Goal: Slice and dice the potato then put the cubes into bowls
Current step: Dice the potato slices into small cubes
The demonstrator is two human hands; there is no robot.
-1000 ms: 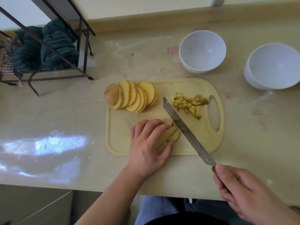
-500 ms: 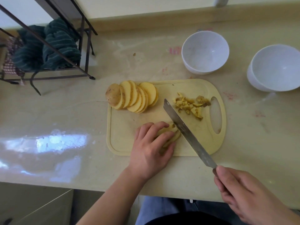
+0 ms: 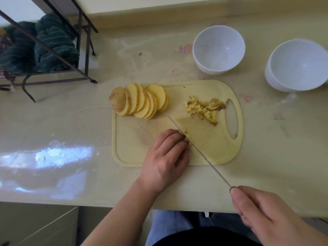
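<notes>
A: What is the person wearing?

B: Both forearms are bare, with no sleeves in view. The left hand (image 3: 166, 158) and right hand (image 3: 262, 211) carry no rings, watch or gloves.

A: Anything else?

B: At the bottom edge, light blue-grey trousers (image 3: 170, 226) and the hem of a black top (image 3: 204, 237).
</notes>
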